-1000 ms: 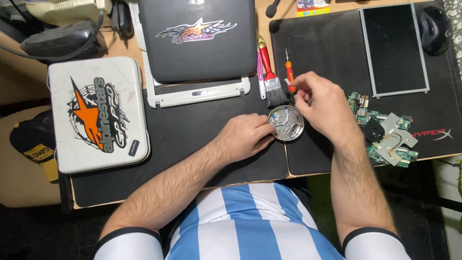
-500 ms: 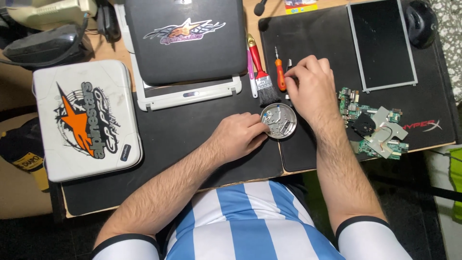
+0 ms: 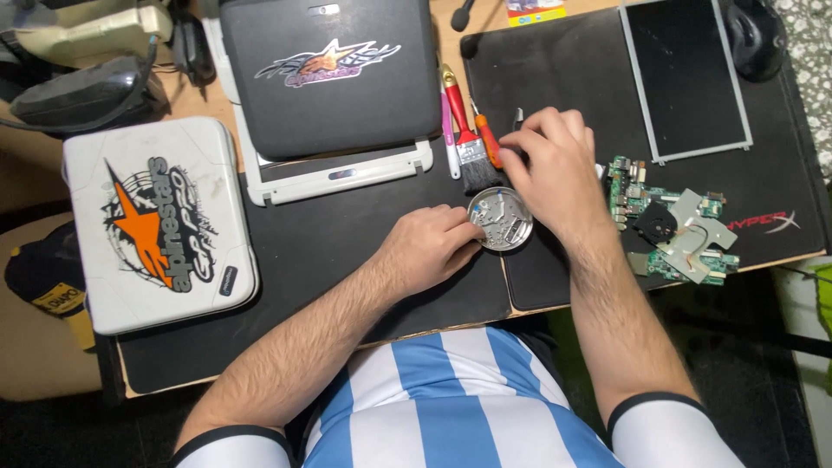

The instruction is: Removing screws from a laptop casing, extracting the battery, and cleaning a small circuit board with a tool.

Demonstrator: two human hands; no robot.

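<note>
L hand [image 3: 429, 247] fingers pinch round metal tin [image 3: 501, 219]; R hand [image 3: 555, 169] fingers closed on orange screwdriver [image 3: 487, 141].

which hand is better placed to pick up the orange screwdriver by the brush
Right. The right hand already lies over the orange screwdriver; the left hand rests at the round metal tin.

Bare mat [image 3: 347, 260] leftward (brush [image 3: 468, 152] blocks ahead).

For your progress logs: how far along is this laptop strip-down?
Done: the screen panel and circuit board lie out on the mat. In hand: left hand steadies the round metal tin; right hand hovers by the screwdriver. Left: the dark laptop lies closed.
</note>
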